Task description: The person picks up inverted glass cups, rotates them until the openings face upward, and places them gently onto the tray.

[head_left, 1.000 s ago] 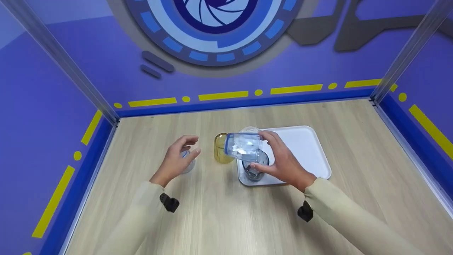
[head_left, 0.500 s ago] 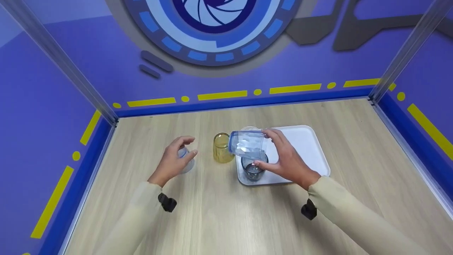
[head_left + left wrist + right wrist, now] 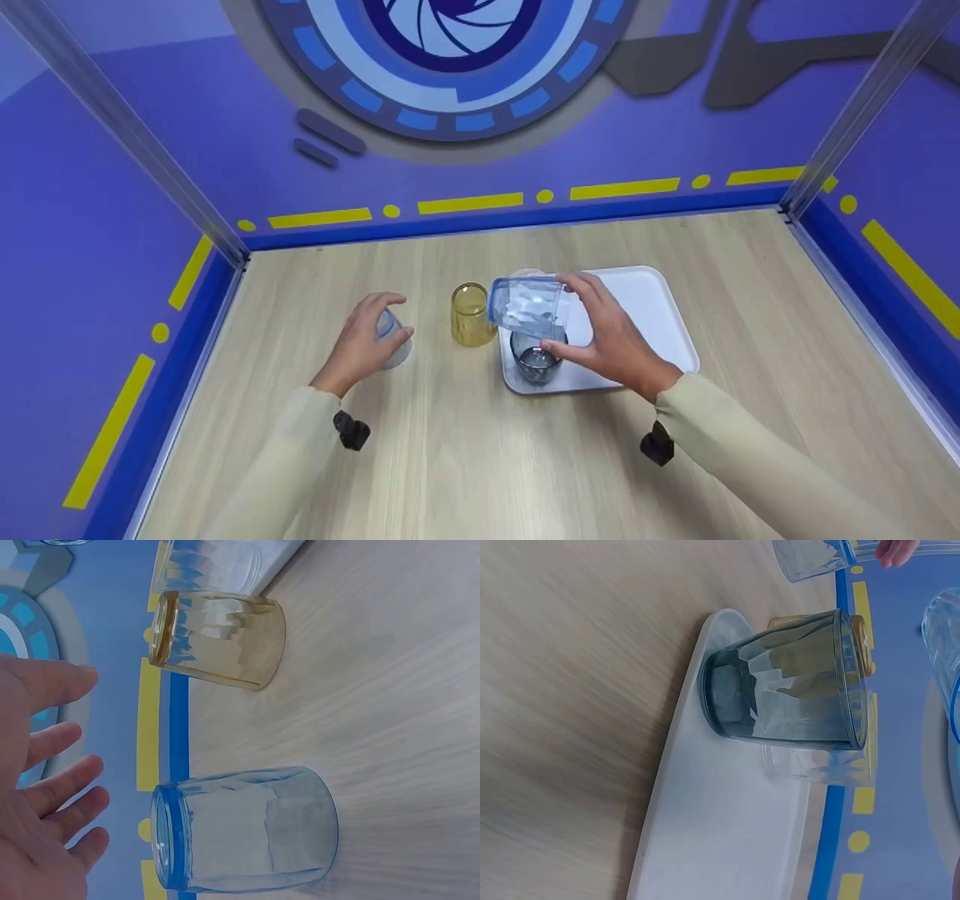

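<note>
The right hand (image 3: 607, 341) gripped a tilted blue cup (image 3: 527, 307) above the grey cup (image 3: 535, 359); the left hand (image 3: 360, 346) hovered, fingers spread, over another blue glass (image 3: 244, 838).

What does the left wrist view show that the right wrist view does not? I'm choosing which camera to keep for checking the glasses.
Only the left wrist view shows the left hand, fingers spread and off the glass, beside the upright blue glass on the wooden table.

Only the right wrist view shows the dark grey glass standing on the white tray, with a clear glass behind it.

Both show the yellow glass and the wooden table.
</note>
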The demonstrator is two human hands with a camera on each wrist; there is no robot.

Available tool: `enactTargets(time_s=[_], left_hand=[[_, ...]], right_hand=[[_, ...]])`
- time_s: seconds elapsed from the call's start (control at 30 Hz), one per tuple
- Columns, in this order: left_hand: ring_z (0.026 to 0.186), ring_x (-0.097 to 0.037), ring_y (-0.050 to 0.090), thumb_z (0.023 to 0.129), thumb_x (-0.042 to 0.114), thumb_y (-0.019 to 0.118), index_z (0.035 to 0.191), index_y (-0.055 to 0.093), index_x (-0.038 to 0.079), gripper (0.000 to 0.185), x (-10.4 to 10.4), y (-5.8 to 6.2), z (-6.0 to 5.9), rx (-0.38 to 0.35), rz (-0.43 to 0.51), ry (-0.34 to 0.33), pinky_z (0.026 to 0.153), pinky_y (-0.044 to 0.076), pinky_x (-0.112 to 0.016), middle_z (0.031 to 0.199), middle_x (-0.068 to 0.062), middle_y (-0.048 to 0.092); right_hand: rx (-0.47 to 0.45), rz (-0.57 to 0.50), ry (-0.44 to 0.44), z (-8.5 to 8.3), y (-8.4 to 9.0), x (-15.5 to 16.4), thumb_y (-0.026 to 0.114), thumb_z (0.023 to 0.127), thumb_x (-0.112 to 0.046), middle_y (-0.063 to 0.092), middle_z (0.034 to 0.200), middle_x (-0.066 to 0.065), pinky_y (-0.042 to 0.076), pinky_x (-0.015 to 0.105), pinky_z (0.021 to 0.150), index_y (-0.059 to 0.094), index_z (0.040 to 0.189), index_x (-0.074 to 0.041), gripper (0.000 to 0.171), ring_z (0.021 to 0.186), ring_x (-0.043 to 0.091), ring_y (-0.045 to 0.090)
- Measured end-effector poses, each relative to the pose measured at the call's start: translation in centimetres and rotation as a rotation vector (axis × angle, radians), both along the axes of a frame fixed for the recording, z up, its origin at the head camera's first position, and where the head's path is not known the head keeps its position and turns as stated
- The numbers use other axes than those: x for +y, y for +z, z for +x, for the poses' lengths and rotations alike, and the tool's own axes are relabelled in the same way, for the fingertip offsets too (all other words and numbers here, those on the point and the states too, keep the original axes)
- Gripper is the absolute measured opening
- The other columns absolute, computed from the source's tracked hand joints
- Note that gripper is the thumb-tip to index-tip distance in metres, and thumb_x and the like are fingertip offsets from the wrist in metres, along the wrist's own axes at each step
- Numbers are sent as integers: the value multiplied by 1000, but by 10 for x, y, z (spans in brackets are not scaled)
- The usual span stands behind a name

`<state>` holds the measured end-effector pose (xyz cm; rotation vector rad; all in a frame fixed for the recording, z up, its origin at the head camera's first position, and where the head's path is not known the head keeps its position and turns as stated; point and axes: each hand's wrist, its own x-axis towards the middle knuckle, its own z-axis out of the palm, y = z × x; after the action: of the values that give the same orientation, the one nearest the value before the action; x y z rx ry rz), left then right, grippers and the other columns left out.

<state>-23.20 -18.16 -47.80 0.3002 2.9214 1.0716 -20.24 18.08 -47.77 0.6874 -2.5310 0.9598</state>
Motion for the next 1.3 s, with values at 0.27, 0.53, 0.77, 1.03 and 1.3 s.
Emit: enactTargets(time_s=[0.27,0.53,0.77,1.03,1.3], left_hand=[[135,-28,41,90,23,67,133,52,17,46,-7,-6,-2,33,-5,-10,111,36,-55,144,-7,46],[138,-30,38,91,24,67,137,49,17,50,-13,-11,-4,7,-27,14,112,34,-56,147,-7,42],[138,-31,39,90,22,68,138,49,15,52,-15,-15,-6,15,-23,14,112,34,-54,147,-9,41],[137,-31,39,89,20,69,137,50,13,52,-19,-21,-9,40,-59,4,113,34,-53,146,-11,42],[141,-32,34,90,21,68,141,46,15,56,-22,-26,-10,-2,-104,23,114,33,-53,151,-11,36]], right_hand=[[-17,-19,-18,-1,0,3,78,76,-48,43,143,3,45,46,106,36,146,-16,88,125,24,50],[-17,-21,-33,0,-2,4,79,76,-47,42,144,4,44,47,107,36,146,-14,89,126,23,50],[-8,0,-59,1,-3,6,78,77,-46,41,145,6,43,47,109,34,148,-16,88,129,21,47],[16,6,-54,1,-4,8,78,78,-43,40,146,8,40,48,111,34,148,-16,87,132,23,43],[65,14,-66,-1,-5,11,79,78,-41,41,144,10,41,47,109,35,147,-12,87,130,24,45]])
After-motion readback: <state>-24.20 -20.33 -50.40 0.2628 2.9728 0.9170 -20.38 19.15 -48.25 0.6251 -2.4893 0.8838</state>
